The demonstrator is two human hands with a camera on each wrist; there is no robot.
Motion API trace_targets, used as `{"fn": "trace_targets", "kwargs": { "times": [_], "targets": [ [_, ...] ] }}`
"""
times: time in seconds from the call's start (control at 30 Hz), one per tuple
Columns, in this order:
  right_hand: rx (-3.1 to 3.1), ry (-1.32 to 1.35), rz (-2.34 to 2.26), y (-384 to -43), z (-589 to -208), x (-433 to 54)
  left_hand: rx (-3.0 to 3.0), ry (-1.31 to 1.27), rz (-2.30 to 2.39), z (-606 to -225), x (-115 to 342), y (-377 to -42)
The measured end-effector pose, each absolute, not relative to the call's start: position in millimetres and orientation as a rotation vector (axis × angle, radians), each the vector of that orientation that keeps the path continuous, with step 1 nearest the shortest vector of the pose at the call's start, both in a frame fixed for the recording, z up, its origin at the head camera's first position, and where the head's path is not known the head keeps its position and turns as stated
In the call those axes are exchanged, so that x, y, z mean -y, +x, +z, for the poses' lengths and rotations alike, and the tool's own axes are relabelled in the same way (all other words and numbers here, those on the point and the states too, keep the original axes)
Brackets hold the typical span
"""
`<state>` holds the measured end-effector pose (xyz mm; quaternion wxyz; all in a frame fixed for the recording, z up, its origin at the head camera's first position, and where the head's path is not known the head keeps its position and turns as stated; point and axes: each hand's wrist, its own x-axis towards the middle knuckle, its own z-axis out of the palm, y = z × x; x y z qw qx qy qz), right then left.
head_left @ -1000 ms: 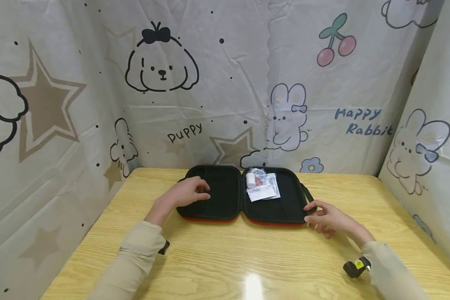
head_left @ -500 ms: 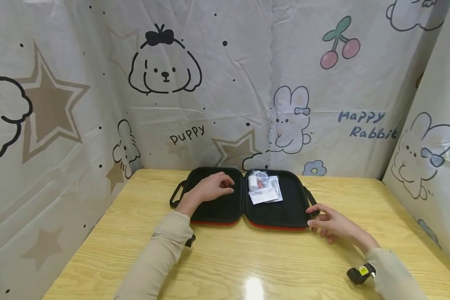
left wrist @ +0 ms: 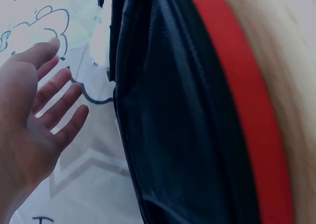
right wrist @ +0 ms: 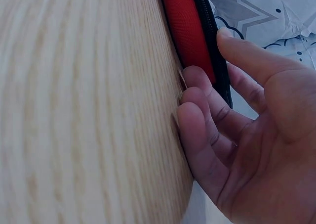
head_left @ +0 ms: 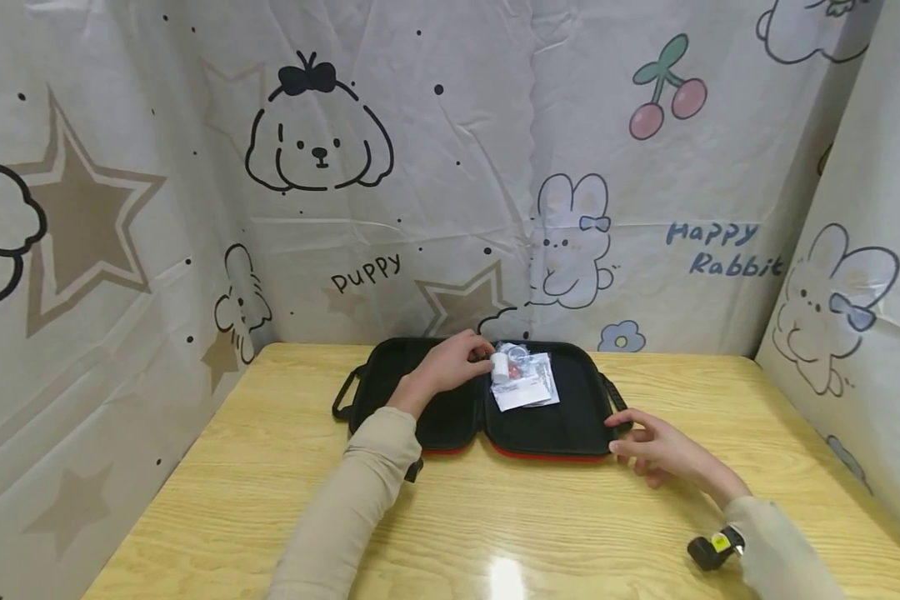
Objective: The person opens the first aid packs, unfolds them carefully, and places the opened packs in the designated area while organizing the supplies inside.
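Note:
A zippered case (head_left: 562, 429) with a black lining and a red outer shell lies spread flat on the table, its halves side by side. Clear packets of small supplies (head_left: 525, 392) lie in its right half, beside a small white roll (head_left: 500, 367). My left hand (head_left: 456, 361) is over the case's middle, fingers reaching toward the roll; the left wrist view shows those fingers (left wrist: 64, 100) loosely bent, holding nothing. At the right front corner my right hand (head_left: 656, 447) holds the case's rim, with thumb and fingers (right wrist: 197, 120) on either side of it.
The wooden table (head_left: 495, 517) stretches in front of the case. A black handle (head_left: 342, 400) sticks out on the case's left and another strap (head_left: 615, 396) on its right. A printed cloth (head_left: 420, 167) hangs behind and at both sides.
My left hand has moved right, from the left half of the case to its middle near the white roll. My right hand has stayed at the right front corner.

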<state>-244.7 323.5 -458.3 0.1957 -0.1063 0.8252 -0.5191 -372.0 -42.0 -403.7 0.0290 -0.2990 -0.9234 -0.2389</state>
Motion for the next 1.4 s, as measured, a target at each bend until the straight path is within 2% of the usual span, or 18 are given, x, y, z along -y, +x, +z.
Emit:
{"fn": "trace_targets", "kwargs": {
  "times": [0.63,1.07,1.4],
  "targets": [
    [-2.381,-0.262,-1.397,-239.6,-456.0,-323.8,2.981,-0.904,-0.654,-421.5,12.6,-391.8],
    [-2.355,-0.275,-1.411,-242.2,-453.0,-321.1,3.028,-0.745,-0.668,-430.7,5.1,-388.6],
    [-2.354,-0.268,-1.427,-241.0,-453.9,-323.8,2.844,-0.839,-0.888,-424.4,12.1,-388.2]
  ]
}}
